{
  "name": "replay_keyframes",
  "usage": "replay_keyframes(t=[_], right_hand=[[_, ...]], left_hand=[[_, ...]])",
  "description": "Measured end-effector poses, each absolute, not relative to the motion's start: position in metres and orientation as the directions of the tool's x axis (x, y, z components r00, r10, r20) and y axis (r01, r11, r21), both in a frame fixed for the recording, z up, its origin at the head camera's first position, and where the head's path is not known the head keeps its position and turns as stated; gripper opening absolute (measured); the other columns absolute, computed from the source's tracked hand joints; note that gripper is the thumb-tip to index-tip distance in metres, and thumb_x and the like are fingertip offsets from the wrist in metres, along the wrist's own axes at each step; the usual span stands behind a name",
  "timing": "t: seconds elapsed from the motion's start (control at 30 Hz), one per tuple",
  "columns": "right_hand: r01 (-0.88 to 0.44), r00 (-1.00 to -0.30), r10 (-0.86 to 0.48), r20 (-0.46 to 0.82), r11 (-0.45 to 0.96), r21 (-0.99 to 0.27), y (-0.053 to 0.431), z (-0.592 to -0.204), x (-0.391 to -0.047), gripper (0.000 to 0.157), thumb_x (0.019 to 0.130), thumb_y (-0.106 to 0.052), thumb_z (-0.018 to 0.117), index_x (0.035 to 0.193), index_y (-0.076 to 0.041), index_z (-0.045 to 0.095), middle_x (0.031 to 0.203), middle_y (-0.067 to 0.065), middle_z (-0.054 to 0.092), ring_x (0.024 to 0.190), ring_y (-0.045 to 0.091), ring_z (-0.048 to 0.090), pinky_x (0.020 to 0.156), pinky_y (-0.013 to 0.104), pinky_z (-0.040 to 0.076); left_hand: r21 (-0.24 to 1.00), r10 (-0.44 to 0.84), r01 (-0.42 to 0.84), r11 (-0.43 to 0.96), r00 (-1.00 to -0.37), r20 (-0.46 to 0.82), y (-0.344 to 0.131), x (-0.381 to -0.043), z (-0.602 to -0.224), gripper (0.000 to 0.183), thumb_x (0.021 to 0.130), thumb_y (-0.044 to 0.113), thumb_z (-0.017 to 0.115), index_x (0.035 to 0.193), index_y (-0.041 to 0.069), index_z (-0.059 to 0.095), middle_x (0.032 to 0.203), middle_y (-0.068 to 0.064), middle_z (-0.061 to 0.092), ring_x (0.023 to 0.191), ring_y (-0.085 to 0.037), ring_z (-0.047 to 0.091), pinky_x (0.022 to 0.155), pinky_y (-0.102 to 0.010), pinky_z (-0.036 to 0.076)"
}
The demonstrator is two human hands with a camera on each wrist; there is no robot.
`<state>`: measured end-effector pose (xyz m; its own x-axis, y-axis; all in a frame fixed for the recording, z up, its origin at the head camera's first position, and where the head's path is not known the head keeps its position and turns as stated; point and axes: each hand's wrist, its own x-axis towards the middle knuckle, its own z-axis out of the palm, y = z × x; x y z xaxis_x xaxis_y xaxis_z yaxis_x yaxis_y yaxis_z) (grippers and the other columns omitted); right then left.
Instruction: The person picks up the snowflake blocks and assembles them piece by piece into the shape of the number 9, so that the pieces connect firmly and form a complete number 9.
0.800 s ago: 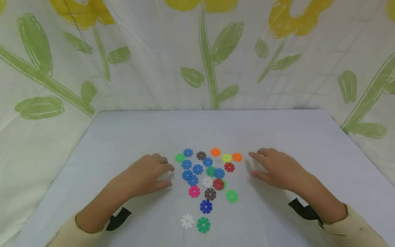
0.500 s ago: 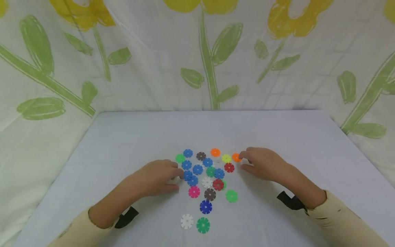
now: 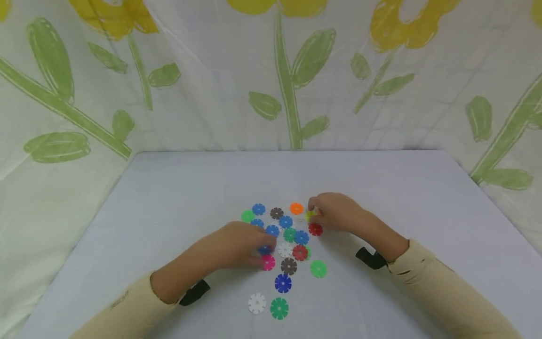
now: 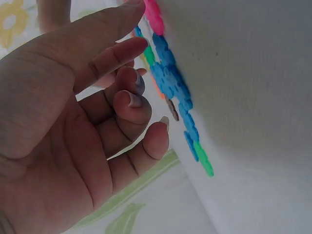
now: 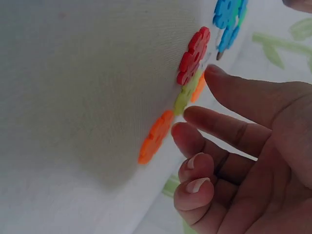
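Note:
Notched plastic snowflake discs lie scattered on the white table in the head view. My left hand [image 3: 237, 245] hovers low over the left of the group, thumb and forefinger around a blue disc [image 3: 265, 250] and beside a pink disc [image 3: 268, 262]. In the left wrist view its fingers are loosely bent with nothing between them. On the right, my right hand [image 3: 338, 212] reaches down at a yellow disc [image 3: 310, 215], thumb and forefinger spread at its edge. A red disc [image 3: 315, 230] lies below them. The right wrist view shows an orange disc [image 5: 156, 139] beside the fingertips, covered by the hand in the head view.
Closer to the front lie a dark blue disc [image 3: 282, 283], a white disc [image 3: 256, 303] and a green disc [image 3: 279, 309]. A light green disc [image 3: 318, 269] sits right of the group. Behind the table [image 3: 203, 179] hangs a flower-printed cloth [image 3: 203, 103].
Both hands have moved inward over the discs. The left went right, across the blue discs; the right went left, past the right-hand orange disc to the yellow one.

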<state>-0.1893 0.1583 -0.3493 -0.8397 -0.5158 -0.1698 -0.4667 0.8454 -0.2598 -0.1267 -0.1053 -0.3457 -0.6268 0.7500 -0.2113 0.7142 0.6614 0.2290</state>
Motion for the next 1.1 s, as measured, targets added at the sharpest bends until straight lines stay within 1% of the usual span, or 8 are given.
replay_keyframes(t=[0.13,0.23,0.43,0.63,0.73,0.9,1.0,1.1], right_hand=[[-0.433,-0.843,-0.494,-0.215,0.858,-0.275,0.154,-0.353,-0.194,0.03,0.087,-0.026,0.08,0.107,-0.008,0.067,0.088,-0.001,0.062,0.076,0.017,0.054,0.067,0.027,0.051],[-0.411,-0.843,-0.483,-0.236,0.862,-0.298,0.153,-0.355,-0.196,0.031,0.087,-0.025,0.08,0.107,-0.008,0.065,0.086,0.0,0.059,0.076,0.017,0.054,0.065,0.026,0.051],[-0.358,-0.844,-0.461,-0.274,0.865,-0.351,0.154,-0.356,-0.2,0.028,0.087,-0.021,0.08,0.104,-0.007,0.063,0.089,0.002,0.059,0.078,0.019,0.055,0.068,0.028,0.052],[-0.311,-0.848,-0.439,-0.297,0.866,-0.393,0.152,-0.354,-0.201,0.03,0.087,-0.019,0.08,0.102,-0.007,0.057,0.089,0.005,0.056,0.077,0.02,0.054,0.066,0.029,0.052],[-0.308,-0.843,-0.447,-0.298,0.856,-0.414,0.152,-0.354,-0.2,0.028,0.088,-0.019,0.08,0.1,-0.008,0.057,0.086,0.005,0.056,0.076,0.02,0.055,0.064,0.029,0.051],[-0.364,-0.808,-0.523,-0.273,0.806,-0.466,0.155,-0.354,-0.201,0.021,0.088,-0.023,0.079,0.092,-0.013,0.062,0.08,0.001,0.057,0.076,0.018,0.054,0.065,0.029,0.05],[-0.389,-0.789,-0.569,-0.232,0.755,-0.528,0.158,-0.351,-0.2,0.02,0.088,-0.026,0.079,0.088,-0.015,0.062,0.076,0.0,0.057,0.073,0.018,0.054,0.063,0.031,0.049],[-0.358,-0.79,-0.579,-0.203,0.704,-0.613,0.161,-0.343,-0.197,0.018,0.089,-0.027,0.078,0.088,-0.017,0.063,0.07,-0.001,0.059,0.064,0.019,0.055,0.057,0.033,0.048]], left_hand=[[0.24,0.761,0.723,0.649,-0.603,-0.24,-0.098,-0.128,-0.347,0.026,0.085,0.033,0.081,0.105,0.024,0.068,0.082,0.015,0.059,0.075,-0.004,0.053,0.068,-0.02,0.048],[0.267,0.75,0.701,0.661,-0.609,-0.258,-0.095,-0.127,-0.346,0.024,0.086,0.032,0.081,0.103,0.022,0.068,0.082,0.014,0.058,0.076,-0.004,0.053,0.07,-0.02,0.048],[0.316,0.719,0.646,0.695,-0.627,-0.299,-0.092,-0.126,-0.343,0.021,0.086,0.025,0.082,0.097,0.017,0.066,0.078,0.012,0.056,0.074,-0.005,0.053,0.07,-0.02,0.049],[0.312,0.715,0.643,0.699,-0.623,-0.318,-0.088,-0.128,-0.341,0.023,0.086,0.024,0.081,0.093,0.018,0.06,0.077,0.01,0.052,0.072,-0.007,0.051,0.066,-0.02,0.047],[0.312,0.718,0.647,0.696,-0.617,-0.322,-0.087,-0.128,-0.339,0.024,0.086,0.023,0.081,0.091,0.019,0.057,0.077,0.01,0.051,0.072,-0.008,0.051,0.065,-0.02,0.046],[0.328,0.706,0.626,0.708,-0.611,-0.358,-0.091,-0.129,-0.335,0.018,0.089,0.025,0.078,0.085,0.021,0.061,0.072,0.009,0.053,0.069,-0.009,0.051,0.064,-0.022,0.046],[0.357,0.734,0.641,0.679,-0.603,-0.313,-0.098,-0.133,-0.331,0.013,0.093,0.026,0.074,0.083,0.021,0.066,0.068,0.01,0.053,0.066,-0.008,0.051,0.063,-0.022,0.046],[0.395,0.771,0.671,0.628,-0.606,-0.197,-0.105,-0.139,-0.325,0.013,0.096,0.025,0.07,0.085,0.019,0.069,0.064,0.011,0.052,0.062,-0.008,0.049,0.061,-0.023,0.046]])
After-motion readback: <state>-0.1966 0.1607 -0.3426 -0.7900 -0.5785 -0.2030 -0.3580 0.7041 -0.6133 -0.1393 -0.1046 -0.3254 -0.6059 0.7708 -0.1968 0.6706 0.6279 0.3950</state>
